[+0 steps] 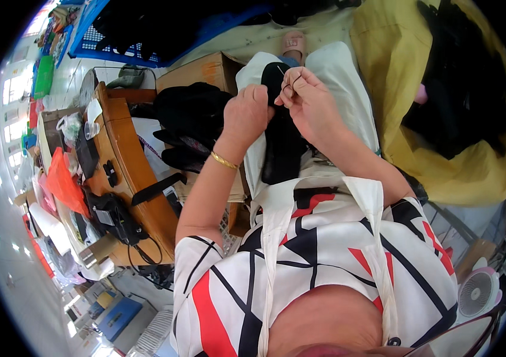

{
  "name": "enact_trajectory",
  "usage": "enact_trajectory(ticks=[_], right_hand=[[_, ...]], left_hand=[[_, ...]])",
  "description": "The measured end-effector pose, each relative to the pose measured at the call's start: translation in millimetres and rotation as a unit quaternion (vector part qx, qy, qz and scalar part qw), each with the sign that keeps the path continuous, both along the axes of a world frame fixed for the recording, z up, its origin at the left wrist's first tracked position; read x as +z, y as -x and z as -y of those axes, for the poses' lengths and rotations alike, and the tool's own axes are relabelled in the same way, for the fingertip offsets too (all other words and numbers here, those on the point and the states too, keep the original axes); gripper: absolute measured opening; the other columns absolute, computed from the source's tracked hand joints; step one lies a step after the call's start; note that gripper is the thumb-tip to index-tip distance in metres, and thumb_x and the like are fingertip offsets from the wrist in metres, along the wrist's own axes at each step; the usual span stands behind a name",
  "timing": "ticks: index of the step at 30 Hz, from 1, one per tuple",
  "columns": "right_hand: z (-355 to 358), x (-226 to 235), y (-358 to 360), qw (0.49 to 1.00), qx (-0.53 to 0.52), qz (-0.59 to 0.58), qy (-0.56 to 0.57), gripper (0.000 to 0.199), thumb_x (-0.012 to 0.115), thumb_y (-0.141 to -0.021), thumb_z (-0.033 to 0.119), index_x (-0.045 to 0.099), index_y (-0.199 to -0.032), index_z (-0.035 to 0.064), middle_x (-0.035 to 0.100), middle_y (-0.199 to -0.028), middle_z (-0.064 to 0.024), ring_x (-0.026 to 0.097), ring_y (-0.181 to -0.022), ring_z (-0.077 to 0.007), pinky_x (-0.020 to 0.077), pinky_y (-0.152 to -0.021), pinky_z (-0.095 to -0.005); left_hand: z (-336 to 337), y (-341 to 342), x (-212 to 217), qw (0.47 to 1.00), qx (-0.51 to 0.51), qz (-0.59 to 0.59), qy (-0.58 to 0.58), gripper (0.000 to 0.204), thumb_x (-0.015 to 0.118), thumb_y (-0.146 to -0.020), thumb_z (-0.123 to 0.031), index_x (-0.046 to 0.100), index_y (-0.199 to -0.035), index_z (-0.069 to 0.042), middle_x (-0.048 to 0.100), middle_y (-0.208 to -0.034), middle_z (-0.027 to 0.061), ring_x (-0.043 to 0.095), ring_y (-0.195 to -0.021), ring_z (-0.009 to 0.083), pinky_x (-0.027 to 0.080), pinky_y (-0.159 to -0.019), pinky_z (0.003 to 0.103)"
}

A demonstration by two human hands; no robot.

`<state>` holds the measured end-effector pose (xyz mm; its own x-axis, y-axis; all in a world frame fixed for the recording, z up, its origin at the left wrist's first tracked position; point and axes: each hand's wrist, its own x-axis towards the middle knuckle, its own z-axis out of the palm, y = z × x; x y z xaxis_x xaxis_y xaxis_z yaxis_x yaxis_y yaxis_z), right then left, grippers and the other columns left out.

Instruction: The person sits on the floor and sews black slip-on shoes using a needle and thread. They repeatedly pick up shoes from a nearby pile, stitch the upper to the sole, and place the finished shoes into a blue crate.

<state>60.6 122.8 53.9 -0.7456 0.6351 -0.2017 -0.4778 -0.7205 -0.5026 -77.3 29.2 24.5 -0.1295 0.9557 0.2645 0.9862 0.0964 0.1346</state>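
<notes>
Across my lap, on white cloth, lies a long black fabric piece (283,152) with a rounded far end, much like a sock. My left hand (247,113) is closed on its left edge, fingers curled in. Just to the right, my right hand (308,98) pinches a thin tool (281,69) with a pale, needle-like tip over the far end of the black piece. A dark loop shows at those fingers; whether it is thread or a handle, I cannot tell. Both hands are close together, slightly apart.
Left of my lap, black fabric pieces (190,119) are heaped on a cardboard box (202,70). A wooden table (119,134) stands farther left. At the right, yellow cloth (393,71) holds another black heap (455,89). A blue crate (89,44) is at the far side.
</notes>
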Motion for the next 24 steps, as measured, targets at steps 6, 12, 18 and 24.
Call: enact_trajectory(ticks=[6,12,18,24], right_hand=[[27,25,-29,0.998,-0.003,0.026,-0.05,0.012,0.047,-0.103,0.014,0.051,-0.093,0.0068,0.046,-0.083,0.0,0.042,-0.07,-0.0107,0.0411,-0.079,-0.0288],[53,-1,-99,0.958,0.154,0.142,-0.195,0.013,0.049,-0.104,0.018,0.052,-0.098,0.0058,0.046,-0.086,0.0022,0.045,-0.077,-0.0095,0.0403,-0.079,-0.0238],[13,17,-128,0.793,-0.008,0.295,-0.533,0.011,0.061,-0.094,0.007,0.06,-0.104,0.0009,0.061,-0.087,-0.004,0.056,-0.081,-0.0111,0.0473,-0.075,-0.0258],[9,48,-153,0.843,0.079,0.222,-0.484,0.01,0.061,-0.093,0.006,0.062,-0.1,-0.0007,0.062,-0.088,-0.0042,0.058,-0.08,-0.0104,0.0468,-0.074,-0.025]], left_hand=[[-11,2,17,0.994,-0.084,0.043,0.046,0.022,0.068,-0.069,-0.014,0.054,-0.085,-0.007,0.06,-0.079,0.0114,0.062,-0.079,0.032,0.051,-0.065,0.042],[22,-63,-16,0.926,-0.139,0.295,0.189,0.019,0.064,-0.075,-0.014,0.057,-0.091,-0.006,0.063,-0.089,0.0163,0.061,-0.087,0.0394,0.051,-0.074,0.046],[27,-64,1,0.923,-0.116,0.365,0.046,0.022,0.063,-0.084,-0.013,0.061,-0.103,-0.002,0.067,-0.09,0.009,0.063,-0.086,0.0289,0.05,-0.075,0.039],[22,-93,41,0.823,0.083,0.519,0.218,0.047,0.063,-0.092,-0.039,0.066,-0.066,0.0,0.061,-0.056,0.0054,0.058,-0.054,0.0157,0.045,-0.054,0.029]])
